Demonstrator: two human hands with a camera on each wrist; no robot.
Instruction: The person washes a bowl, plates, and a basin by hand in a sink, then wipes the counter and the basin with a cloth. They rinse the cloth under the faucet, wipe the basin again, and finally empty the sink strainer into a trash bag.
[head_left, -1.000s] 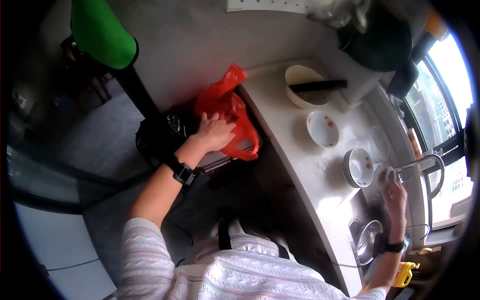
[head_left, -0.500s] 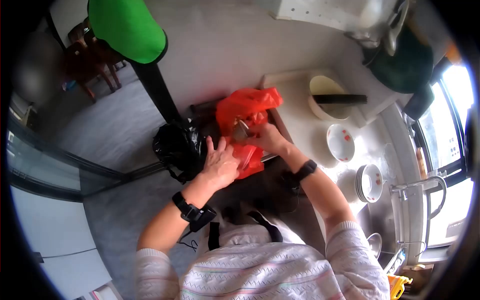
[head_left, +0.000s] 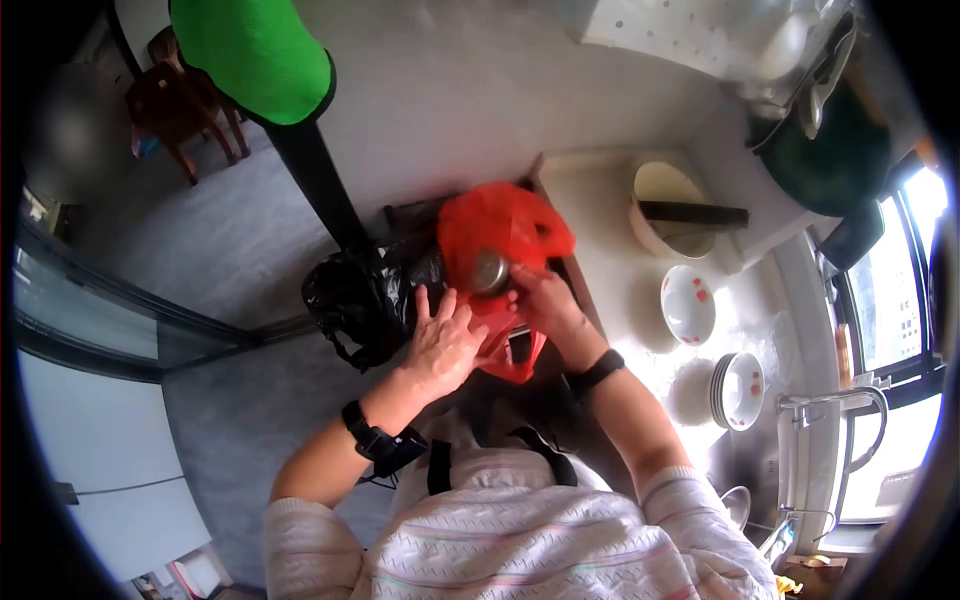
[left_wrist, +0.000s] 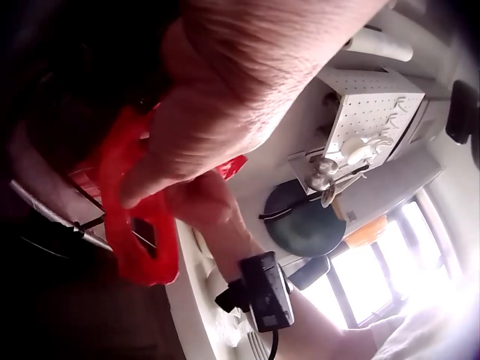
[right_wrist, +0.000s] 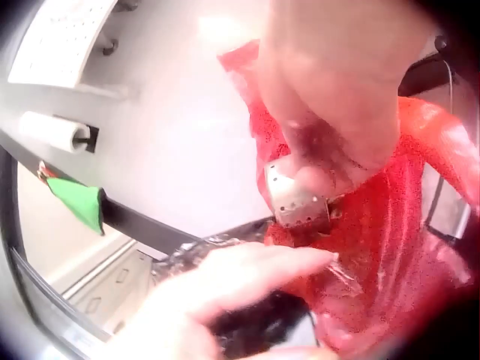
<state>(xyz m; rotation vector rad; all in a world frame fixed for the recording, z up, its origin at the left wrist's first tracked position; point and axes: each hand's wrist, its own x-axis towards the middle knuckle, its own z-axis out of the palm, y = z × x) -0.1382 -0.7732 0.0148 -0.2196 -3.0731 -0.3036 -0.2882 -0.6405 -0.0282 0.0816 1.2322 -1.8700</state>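
In the head view my right hand (head_left: pixel 548 305) pinches a round metal sink strainer (head_left: pixel 490 272) over the red plastic bag (head_left: pixel 510 215). The strainer's perforated metal wall (right_wrist: pixel 298 201) shows between thumb and fingers in the right wrist view. My left hand (head_left: pixel 440 345) rests at the bag's near left edge, its fingers fairly straight and spread. From the left wrist, the thumb lies against the red plastic (left_wrist: pixel 139 225). Part of the bag's inside is hidden behind the hands.
A black bag (head_left: pixel 365 300) sits just left of the red one. On the counter (head_left: pixel 610 270) to the right stand a cream basin (head_left: pixel 655 190), a floral bowl (head_left: pixel 688 305) and a stack of bowls (head_left: pixel 740 392). Behind them is a faucet (head_left: pixel 840 400).
My right hand has come from the sink to the red bag, bringing the strainer. In the last half second the strainer has turned over the bag. My left hand stays at the bag.
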